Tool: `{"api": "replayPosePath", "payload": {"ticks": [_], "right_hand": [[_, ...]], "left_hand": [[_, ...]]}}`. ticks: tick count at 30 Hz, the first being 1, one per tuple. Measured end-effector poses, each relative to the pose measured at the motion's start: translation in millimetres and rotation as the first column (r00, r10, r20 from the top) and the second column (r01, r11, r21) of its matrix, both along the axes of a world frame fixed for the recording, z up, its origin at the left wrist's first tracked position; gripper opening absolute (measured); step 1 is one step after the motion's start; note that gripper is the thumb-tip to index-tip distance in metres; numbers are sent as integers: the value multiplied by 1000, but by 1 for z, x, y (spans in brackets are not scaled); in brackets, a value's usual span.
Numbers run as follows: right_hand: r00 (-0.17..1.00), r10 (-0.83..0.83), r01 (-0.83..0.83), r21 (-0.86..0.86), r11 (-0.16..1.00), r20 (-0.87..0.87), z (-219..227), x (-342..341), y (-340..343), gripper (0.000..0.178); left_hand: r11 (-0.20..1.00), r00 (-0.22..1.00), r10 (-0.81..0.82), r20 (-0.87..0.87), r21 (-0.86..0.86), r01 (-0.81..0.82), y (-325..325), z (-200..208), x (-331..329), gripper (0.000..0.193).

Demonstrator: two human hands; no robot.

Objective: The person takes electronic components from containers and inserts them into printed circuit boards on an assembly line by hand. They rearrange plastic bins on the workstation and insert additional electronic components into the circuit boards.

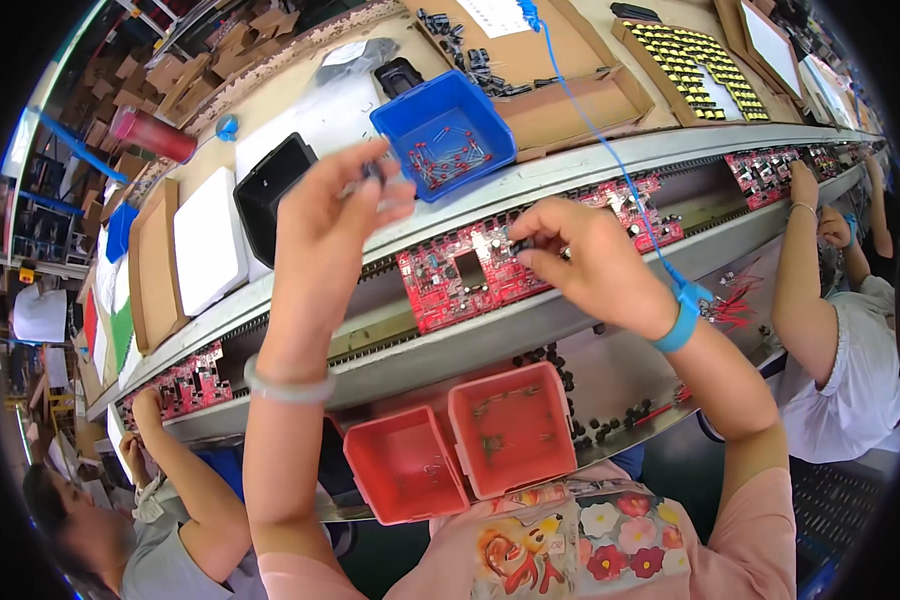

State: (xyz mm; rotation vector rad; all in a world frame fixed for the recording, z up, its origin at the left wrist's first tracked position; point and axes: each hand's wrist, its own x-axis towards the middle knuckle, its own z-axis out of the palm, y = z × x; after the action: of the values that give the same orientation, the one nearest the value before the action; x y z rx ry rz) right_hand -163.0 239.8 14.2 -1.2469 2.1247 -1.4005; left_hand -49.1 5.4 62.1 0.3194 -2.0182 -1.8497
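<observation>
In the head view, we see two bare hands raised over an assembly line. The right hand (pixel 595 260) pinches a small dark component (pixel 522 246) between thumb and forefinger, over a red circuit board (pixel 430 290) that lies between the two rails of the conveyor (pixel 370 370); we cannot tell whether the component touches the board. A blue wristband (pixel 684 318) circles this wrist, and its blue cord (pixel 595 130) runs up across the workbench (pixel 595 18).

The left hand (pixel 325 205) is lifted just beside the blue bin (pixel 440 105), its fingers curled around a dark part (pixel 372 172) too blurred for us to make out fully. A pale bangle (pixel 290 385) rings that wrist.

The blue bin sits at the workbench's near edge with red-headed parts (pixel 450 160) inside. Left of it along the same edge we find a black bin (pixel 270 185), then a white tray (pixel 210 235). Toward the far edge, a cardboard box (pixel 580 100) holds dark cylindrical parts (pixel 470 60).

On our side of the conveyor, two red bins (pixel 510 430) stand side by side, with black parts (pixel 610 425) scattered to their right. A co-worker sits at either side.
</observation>
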Motion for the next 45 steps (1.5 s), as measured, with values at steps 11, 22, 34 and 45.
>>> {"api": "replayPosePath", "payload": {"ticks": [11, 22, 34, 45], "right_hand": [[953, 67, -57, 43, 997, -294, -18, 11, -8, 18], [928, 157, -120, 128, 984, -337, -12, 5, -15, 9], [900, 152, -91, 166, 982, -409, -8, 9, -22, 9], [772, 208, -110, 197, 974, -600, -9, 18, -25, 13]], "left_hand": [[977, 993, 26, 114, 207, -49, 25, -25, 101, 32], [968, 990, -44, 137, 249, 8, 25, -31, 110, 33], [960, 986, -50, 156, 279, 5, 23, -38, 110, 33], [996, 981, 22, 193, 81, -39, 16, -44, 108, 27]]}}
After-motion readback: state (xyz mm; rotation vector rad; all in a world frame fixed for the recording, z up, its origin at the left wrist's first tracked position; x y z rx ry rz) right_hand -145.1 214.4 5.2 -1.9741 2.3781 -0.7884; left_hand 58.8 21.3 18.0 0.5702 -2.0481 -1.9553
